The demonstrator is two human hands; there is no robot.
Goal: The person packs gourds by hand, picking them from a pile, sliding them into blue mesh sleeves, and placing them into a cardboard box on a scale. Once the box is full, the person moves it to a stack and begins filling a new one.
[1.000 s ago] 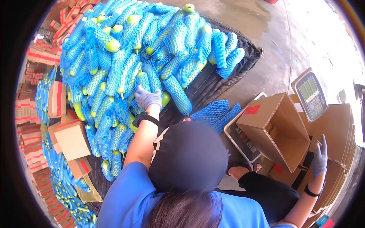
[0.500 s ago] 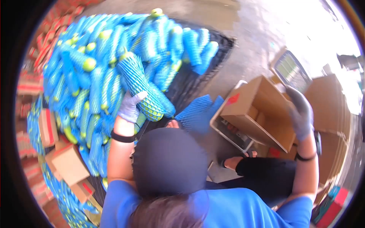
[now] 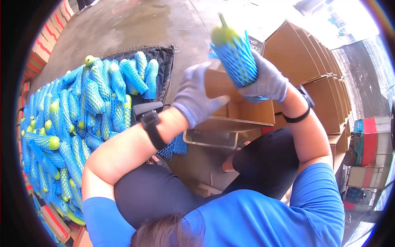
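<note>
My right hand (image 3: 267, 82), in a grey glove, is wrapped round the lower end of a green gourd in blue foam netting (image 3: 236, 57). Its stem points up, above an open cardboard box (image 3: 242, 109). To the left of that gourd is my left hand (image 3: 199, 92), also gloved, with fingers apart and nothing in it. The box stands on a grey scale or tray (image 3: 212, 138), whose exact kind is partly hidden. A large pile of netted gourds (image 3: 82, 111) lies on a black sheet (image 3: 164, 68) at the left.
Nested cardboard boxes (image 3: 304, 61) stand at the right. Loose blue netting (image 3: 177, 146) lies beside my left forearm. Cartons with red stripes (image 3: 49, 31) are stacked at the far left. A red and white stack (image 3: 370, 136) is at the right edge. Another person's legs (image 3: 84, 3) show at the top left.
The view has turned to the right. The netted gourd has gone from my left hand at the pile to my right hand over the box. My left hand has let go and opened.
</note>
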